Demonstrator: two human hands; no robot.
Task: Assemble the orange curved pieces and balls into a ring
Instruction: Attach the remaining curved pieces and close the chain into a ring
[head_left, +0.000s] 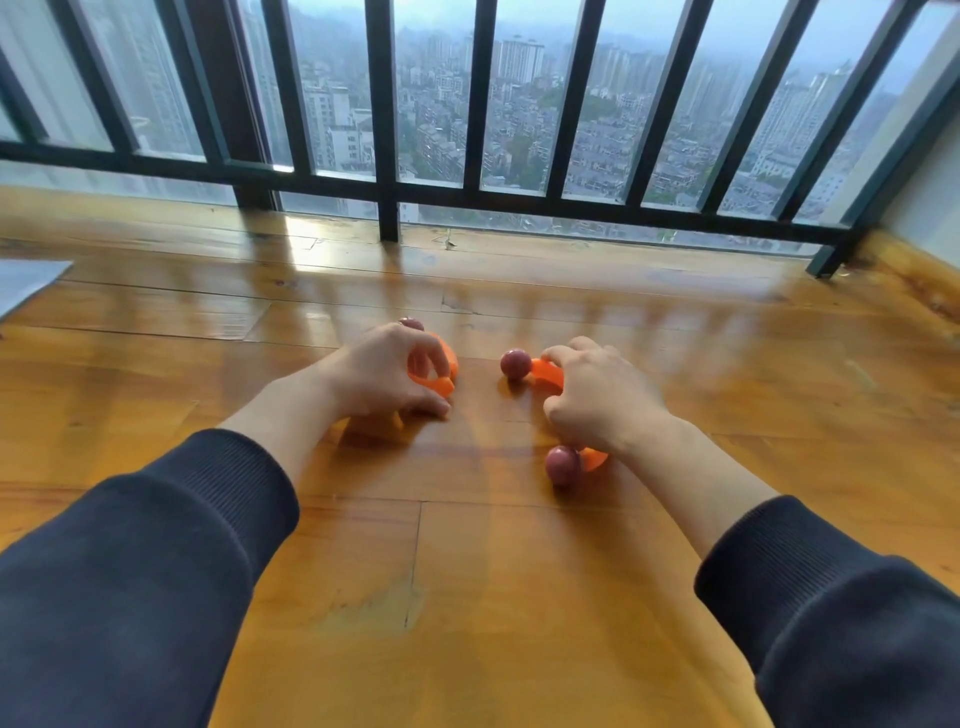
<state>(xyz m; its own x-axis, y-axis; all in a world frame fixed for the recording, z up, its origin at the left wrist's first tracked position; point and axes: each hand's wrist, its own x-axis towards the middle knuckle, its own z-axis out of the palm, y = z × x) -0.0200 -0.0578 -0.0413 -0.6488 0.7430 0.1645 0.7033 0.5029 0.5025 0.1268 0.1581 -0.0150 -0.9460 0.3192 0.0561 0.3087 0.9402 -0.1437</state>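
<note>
On the wooden floor (467, 597) beside the barred window (384, 130): two half-assemblies, one under each hand, well apart across a bare gap of boards. Left hand (387, 371) curled over an orange curved piece (441, 371), fingers (418, 364) hooked round it and apparently clamped on; one dark purple ball (411, 323) peeking out behind the knuckles. Right hand (597, 395) arched over a second orange arc (549, 375), fingertips (550, 355) pinching its far end just beside a ball (515, 364), near end showing under the wrist with another ball (563, 464) attached or touching; hard to say which. Step in hand, by the look of it: gripping both halves ready for joining, ring not yet closed. Next move likely calling for sliding or lifting the two arcs together, open ends facing, with each ball lined up against the socket opposite. Whether the left piece carries a second ball: hidden by the palm
</note>
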